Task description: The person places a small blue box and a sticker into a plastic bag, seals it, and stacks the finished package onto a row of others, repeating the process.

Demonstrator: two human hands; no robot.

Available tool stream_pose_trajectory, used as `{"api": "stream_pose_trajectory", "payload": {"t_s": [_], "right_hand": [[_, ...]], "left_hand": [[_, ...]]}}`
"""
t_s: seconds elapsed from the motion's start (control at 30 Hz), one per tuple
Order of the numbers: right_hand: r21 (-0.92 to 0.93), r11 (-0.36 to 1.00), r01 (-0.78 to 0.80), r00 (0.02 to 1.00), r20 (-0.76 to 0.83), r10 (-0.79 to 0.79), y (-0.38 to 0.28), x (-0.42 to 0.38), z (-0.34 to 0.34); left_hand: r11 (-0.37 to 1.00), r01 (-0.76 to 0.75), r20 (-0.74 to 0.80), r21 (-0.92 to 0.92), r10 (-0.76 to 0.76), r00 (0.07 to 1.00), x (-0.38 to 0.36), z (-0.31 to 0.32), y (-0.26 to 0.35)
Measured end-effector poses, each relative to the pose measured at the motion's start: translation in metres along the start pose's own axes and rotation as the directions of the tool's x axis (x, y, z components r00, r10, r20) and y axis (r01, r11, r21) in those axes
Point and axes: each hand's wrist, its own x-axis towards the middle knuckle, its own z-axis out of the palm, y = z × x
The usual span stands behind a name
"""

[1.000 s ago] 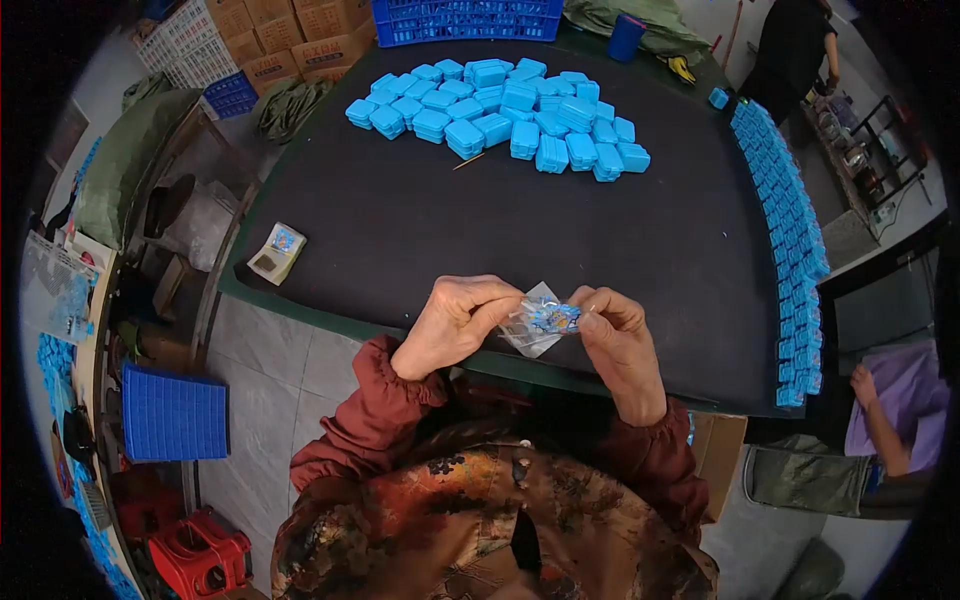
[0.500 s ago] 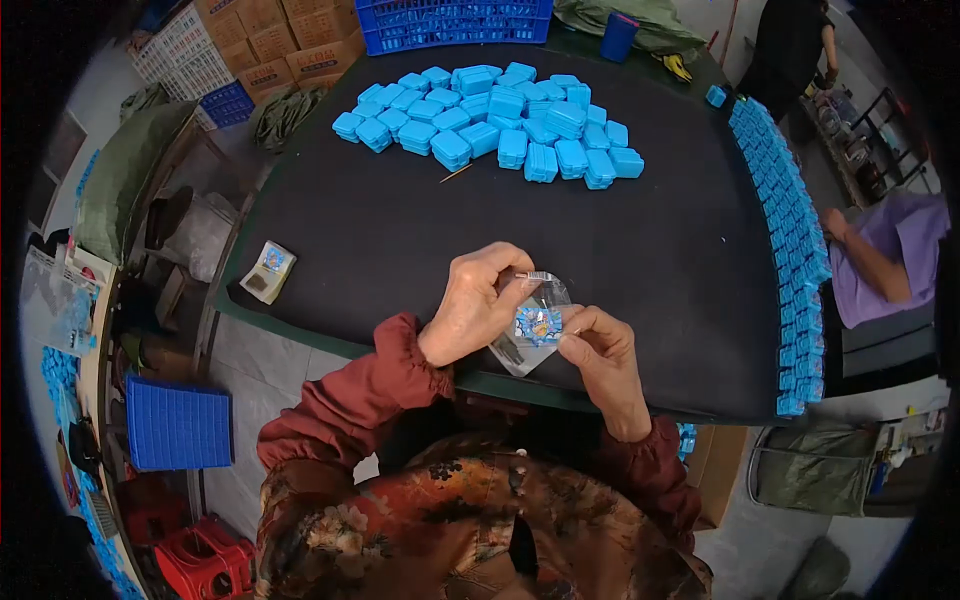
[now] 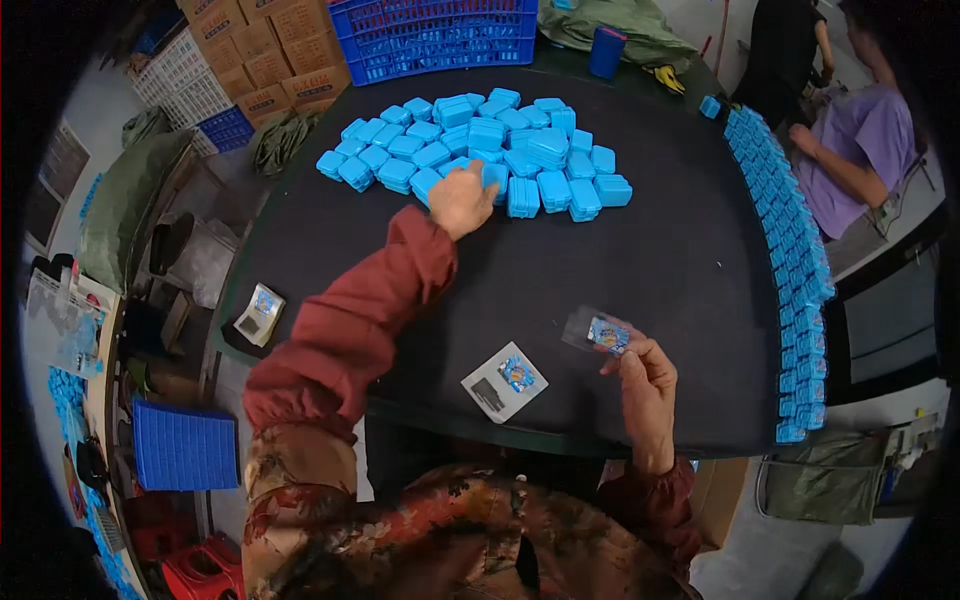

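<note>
My left hand (image 3: pixel 460 202) is stretched out to the near edge of a pile of small light-blue plastic boxes (image 3: pixel 486 134). Its fingers are curled over one blue box, mostly hidden beneath them. My right hand (image 3: pixel 645 385) pinches a small clear plastic bag (image 3: pixel 578 328) with a colourful blue printed piece (image 3: pixel 608 335) in it, held above the dark table. Left of that hand, near the table's front edge, lies a pale stack of printed cards or stickers (image 3: pixel 504 383).
Another small printed stack (image 3: pixel 261 314) lies at the table's left edge. Rows of blue packed boxes (image 3: pixel 785 250) line the right edge. A blue crate (image 3: pixel 435 45) stands at the back. A person in a purple shirt (image 3: pixel 860 150) sits at the right.
My left hand has left the clear bag and reached forward to the blue boxes. My right hand has moved right with the bag, uncovering the pale stack. The view has shifted slightly.
</note>
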Motion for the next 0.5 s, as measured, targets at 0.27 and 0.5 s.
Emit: {"api": "stream_pose_trajectory", "payload": {"t_s": [0.27,0.5], "right_hand": [[0.132,0.99,-0.048,0.994,-0.09,0.061,0.002,-0.006,-0.023],[0.256,0.964,-0.076,0.988,-0.114,0.108,-0.004,-0.005,-0.012]], "left_hand": [[0.973,0.193,-0.061,0.13,-0.186,0.981,0.021,0.044,-0.007],[0.714,0.411,0.373,-0.567,-0.222,0.901,-0.024,-0.046,0.025]]}}
